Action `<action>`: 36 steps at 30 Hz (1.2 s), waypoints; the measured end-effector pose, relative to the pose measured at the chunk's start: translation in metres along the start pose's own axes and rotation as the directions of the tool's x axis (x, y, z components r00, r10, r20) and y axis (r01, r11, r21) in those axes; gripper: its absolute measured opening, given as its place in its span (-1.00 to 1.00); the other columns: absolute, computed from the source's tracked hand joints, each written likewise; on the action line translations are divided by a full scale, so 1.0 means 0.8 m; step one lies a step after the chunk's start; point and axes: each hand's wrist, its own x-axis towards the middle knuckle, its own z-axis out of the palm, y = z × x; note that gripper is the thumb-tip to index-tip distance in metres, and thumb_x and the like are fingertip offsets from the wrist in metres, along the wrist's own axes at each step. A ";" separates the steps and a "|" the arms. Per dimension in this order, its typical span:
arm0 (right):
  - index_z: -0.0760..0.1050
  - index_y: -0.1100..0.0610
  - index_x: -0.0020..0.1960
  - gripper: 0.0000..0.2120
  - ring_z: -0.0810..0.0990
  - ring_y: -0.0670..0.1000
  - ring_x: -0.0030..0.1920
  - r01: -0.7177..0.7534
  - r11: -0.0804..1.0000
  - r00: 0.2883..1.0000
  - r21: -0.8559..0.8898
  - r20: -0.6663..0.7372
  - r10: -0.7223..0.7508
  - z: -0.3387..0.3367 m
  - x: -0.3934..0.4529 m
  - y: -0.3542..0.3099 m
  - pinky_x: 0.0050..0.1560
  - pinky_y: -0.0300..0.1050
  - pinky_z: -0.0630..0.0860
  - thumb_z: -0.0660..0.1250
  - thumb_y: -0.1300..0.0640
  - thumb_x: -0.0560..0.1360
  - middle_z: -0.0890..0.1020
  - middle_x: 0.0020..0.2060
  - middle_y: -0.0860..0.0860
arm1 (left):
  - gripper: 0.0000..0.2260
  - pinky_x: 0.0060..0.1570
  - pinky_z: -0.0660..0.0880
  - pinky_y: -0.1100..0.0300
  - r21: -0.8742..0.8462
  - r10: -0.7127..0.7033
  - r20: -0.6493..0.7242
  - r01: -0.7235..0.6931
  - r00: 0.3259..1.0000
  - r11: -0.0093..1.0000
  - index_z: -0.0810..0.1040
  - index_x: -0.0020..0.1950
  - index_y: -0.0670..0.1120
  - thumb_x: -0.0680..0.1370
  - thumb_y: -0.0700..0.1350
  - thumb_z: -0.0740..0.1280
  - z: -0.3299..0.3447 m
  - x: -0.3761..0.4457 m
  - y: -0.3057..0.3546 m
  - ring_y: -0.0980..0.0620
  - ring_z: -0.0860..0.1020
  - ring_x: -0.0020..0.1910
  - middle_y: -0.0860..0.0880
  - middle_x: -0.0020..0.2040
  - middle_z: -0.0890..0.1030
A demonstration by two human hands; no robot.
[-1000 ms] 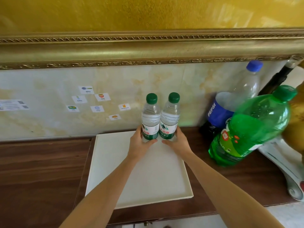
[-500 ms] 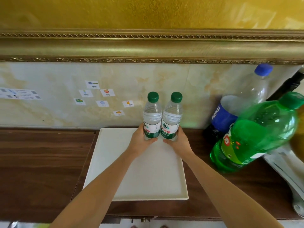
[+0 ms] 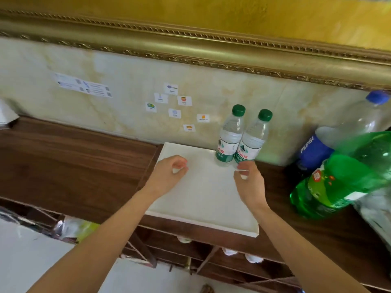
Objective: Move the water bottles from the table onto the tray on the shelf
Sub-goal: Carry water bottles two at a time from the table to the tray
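With both water bottles [image 3: 240,137] standing upright, touching, at the tray's [image 3: 203,199] far right corner, left hand [image 3: 169,173] and right hand [image 3: 248,179] hover empty, fingers loosely curled; withdraw straight back to avoid tipping them.

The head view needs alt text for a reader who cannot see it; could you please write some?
Two green-capped water bottles stand upright, side by side, at the far right corner of a white tray on a dark wooden shelf. The left hand and right hand hover empty above the tray, beside large Pepsi and green soda bottles.
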 end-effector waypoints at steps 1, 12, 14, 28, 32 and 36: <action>0.44 0.10 0.04 -0.83 0.56 -0.07 -0.12 0.046 0.999 0.998 -0.021 0.039 -0.045 0.015 -0.011 -0.018 -0.24 -0.43 0.38 0.30 0.28 0.50 0.55 -0.04 -0.06 | -0.88 0.05 0.50 0.28 0.015 0.004 -0.016 -0.004 1.000 1.000 0.62 0.04 -0.17 0.51 -0.23 0.40 -0.021 -0.017 -0.005 0.03 0.63 -0.08 -0.07 -0.05 0.68; 0.55 0.19 0.00 -0.87 0.60 0.11 -0.01 0.583 0.812 0.488 0.006 0.797 -0.356 0.324 -0.261 -0.249 0.00 -0.16 0.42 0.33 0.19 0.48 0.65 -0.04 0.12 | -0.74 0.11 0.52 0.07 0.364 -0.415 -0.088 0.417 0.906 0.833 0.58 0.19 -0.07 0.53 -0.04 0.37 -0.342 -0.362 -0.157 -0.04 0.60 0.08 -0.03 0.10 0.64; 0.55 0.25 0.03 -0.84 0.61 0.13 0.04 0.636 0.769 0.349 0.063 0.865 -0.360 0.385 -0.322 -0.294 0.08 -0.15 0.45 0.35 0.22 0.48 0.65 -0.01 0.16 | -0.74 0.11 0.52 0.07 0.391 -0.488 -0.152 0.506 0.859 0.769 0.59 0.18 -0.09 0.54 -0.03 0.36 -0.406 -0.436 -0.181 -0.06 0.60 0.08 -0.05 0.12 0.64; 0.51 0.14 0.09 -0.78 0.57 0.07 -0.03 0.770 0.341 -0.371 0.539 0.814 -0.447 0.820 -0.684 -0.629 0.00 -0.13 0.48 0.33 0.09 0.48 0.58 -0.08 0.01 | -0.65 0.12 0.47 0.05 0.228 -0.661 -0.665 0.938 0.347 0.262 0.41 0.36 -0.05 0.60 -0.01 0.25 -0.772 -0.739 -0.376 -0.10 0.53 0.20 -0.06 0.30 0.52; 0.50 0.15 0.13 -0.76 0.57 0.08 0.03 0.733 0.277 -0.495 0.621 0.766 -0.410 0.926 -0.763 -0.723 0.05 -0.11 0.49 0.32 0.08 0.49 0.60 0.04 0.05 | -0.64 0.16 0.51 -0.03 0.107 -0.673 -0.714 0.980 0.193 0.168 0.40 0.37 -0.04 0.59 0.01 0.25 -0.870 -0.785 -0.414 -0.07 0.53 0.22 -0.05 0.31 0.52; 0.51 0.14 0.11 -0.77 0.57 0.09 0.03 0.699 0.251 -0.536 0.669 0.723 -0.436 1.016 -0.833 -0.798 0.02 -0.13 0.47 0.32 0.08 0.48 0.60 0.00 0.04 | -0.65 0.16 0.52 0.01 -0.006 -0.657 -0.749 0.992 0.079 0.127 0.43 0.35 -0.02 0.59 0.02 0.27 -0.960 -0.829 -0.457 -0.04 0.53 0.22 -0.03 0.30 0.53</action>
